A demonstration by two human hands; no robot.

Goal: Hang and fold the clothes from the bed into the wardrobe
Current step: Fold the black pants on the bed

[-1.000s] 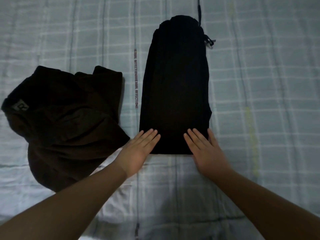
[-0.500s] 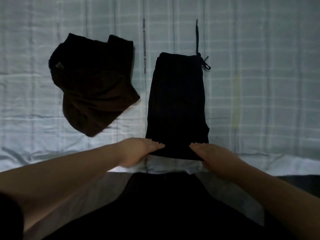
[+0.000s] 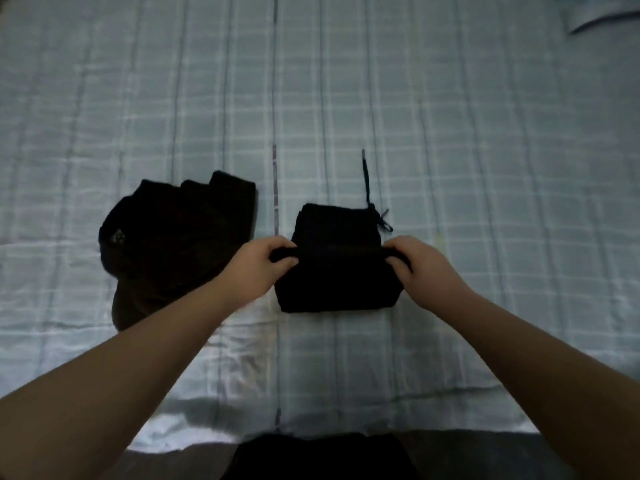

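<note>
left hand (image 3: 258,263) and right hand (image 3: 417,263) pinch black trousers' (image 3: 337,282) folded edge

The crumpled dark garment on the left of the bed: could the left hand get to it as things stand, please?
Probably yes. The crumpled dark garment lies right beside the left hand on the checked bedspread with nothing between them, but that hand is gripping the black trousers and would have to let go.

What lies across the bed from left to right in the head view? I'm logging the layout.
Crumpled dark garment → left hand → folded black trousers → right hand.
</note>
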